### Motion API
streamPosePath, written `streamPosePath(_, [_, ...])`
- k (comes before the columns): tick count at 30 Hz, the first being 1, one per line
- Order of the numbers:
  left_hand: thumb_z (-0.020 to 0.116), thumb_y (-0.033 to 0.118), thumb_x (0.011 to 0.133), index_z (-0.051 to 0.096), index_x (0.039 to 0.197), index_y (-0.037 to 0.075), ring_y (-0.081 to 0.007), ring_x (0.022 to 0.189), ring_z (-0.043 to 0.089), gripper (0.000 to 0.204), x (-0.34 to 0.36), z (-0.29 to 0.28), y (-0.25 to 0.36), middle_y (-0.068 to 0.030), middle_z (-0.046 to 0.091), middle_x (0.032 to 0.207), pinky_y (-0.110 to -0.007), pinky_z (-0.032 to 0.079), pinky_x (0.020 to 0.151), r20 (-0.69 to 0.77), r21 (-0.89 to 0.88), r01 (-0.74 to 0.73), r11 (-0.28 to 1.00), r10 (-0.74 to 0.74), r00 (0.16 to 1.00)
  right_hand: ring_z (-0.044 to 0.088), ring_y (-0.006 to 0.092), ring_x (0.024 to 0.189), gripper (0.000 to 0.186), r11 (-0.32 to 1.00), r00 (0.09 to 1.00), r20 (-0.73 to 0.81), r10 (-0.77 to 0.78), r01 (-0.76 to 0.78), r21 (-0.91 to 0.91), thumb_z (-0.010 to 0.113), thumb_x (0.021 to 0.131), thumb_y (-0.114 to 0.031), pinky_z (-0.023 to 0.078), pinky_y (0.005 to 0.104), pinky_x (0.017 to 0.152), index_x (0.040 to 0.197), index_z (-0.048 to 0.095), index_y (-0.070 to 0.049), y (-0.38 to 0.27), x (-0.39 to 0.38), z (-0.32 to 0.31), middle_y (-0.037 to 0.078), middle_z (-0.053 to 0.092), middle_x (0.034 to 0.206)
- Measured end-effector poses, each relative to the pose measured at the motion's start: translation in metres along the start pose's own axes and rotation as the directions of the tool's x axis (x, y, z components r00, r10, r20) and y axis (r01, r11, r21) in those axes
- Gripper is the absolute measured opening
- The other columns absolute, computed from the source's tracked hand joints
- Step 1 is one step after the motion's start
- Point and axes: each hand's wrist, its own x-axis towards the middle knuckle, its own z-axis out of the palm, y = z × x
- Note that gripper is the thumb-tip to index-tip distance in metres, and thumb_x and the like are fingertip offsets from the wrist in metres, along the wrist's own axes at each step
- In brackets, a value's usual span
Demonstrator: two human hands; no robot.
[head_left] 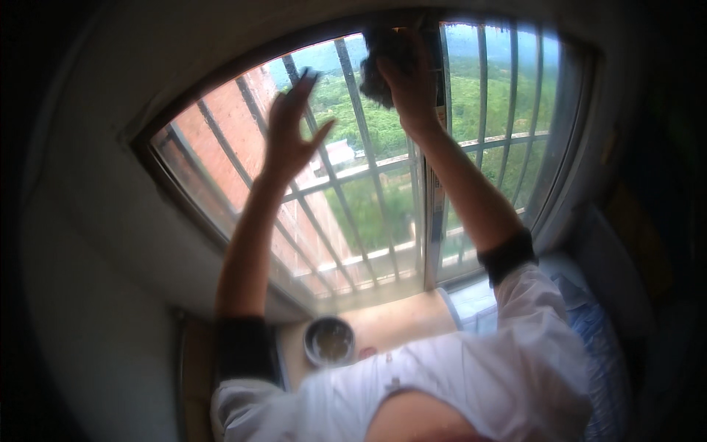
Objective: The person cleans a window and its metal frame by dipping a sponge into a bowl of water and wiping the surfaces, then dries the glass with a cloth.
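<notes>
My right hand [406, 92] grips a dark, bunched cloth [375, 66] high on the window, against the upper part of the middle upright frame [431, 221]. My left hand [294, 129] is raised at the left window pane [346, 221], fingers apart and holding nothing I can see; whether its fingertips touch the glass I cannot tell. Outside the glass are metal bars [482, 96], with greenery and a reddish wall beyond.
Below the window a pale wooden surface [398, 309] bears a round dark-rimmed container [329, 341] with murky liquid in it. Dim walls [103, 243] flank the window, and blue patterned fabric [596, 346] lies at the lower right.
</notes>
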Motion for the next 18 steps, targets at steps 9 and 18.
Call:
streamPosePath(9, [0.079,0.016,0.067,0.045,0.139,0.014,-0.0400,0.129,0.040,0.080,0.042,0.046,-0.018,-0.0223,0.038,0.142,-0.048,0.036,0.106,-0.163,0.107,-0.168,0.980,0.184,0.969,0.060,0.0376,0.088,0.046,0.853,0.921,0.266,-0.284,0.369,-0.369,0.064,0.080,-0.016,0.048,0.0464,0.071,0.121,0.052,0.001,0.011,0.017,0.049,0.020,0.062,0.094])
streamPosePath(18, [0.077,0.028,0.066,0.056,0.127,0.022,-0.0336,0.128,0.042,0.065,0.051,0.082,-0.017,-0.0094,0.045,0.140,-0.054,0.028,0.106,-0.185,0.266,-0.210,0.941,0.263,0.947,0.060,0.0201,0.108,0.066,0.768,0.954,0.258,-0.152,0.278,-0.577,0.081,0.076,-0.030,0.052,0.0344,0.083,0.133,0.051,-0.016,0.002,0.035,-0.043,0.010,0.056,0.125])
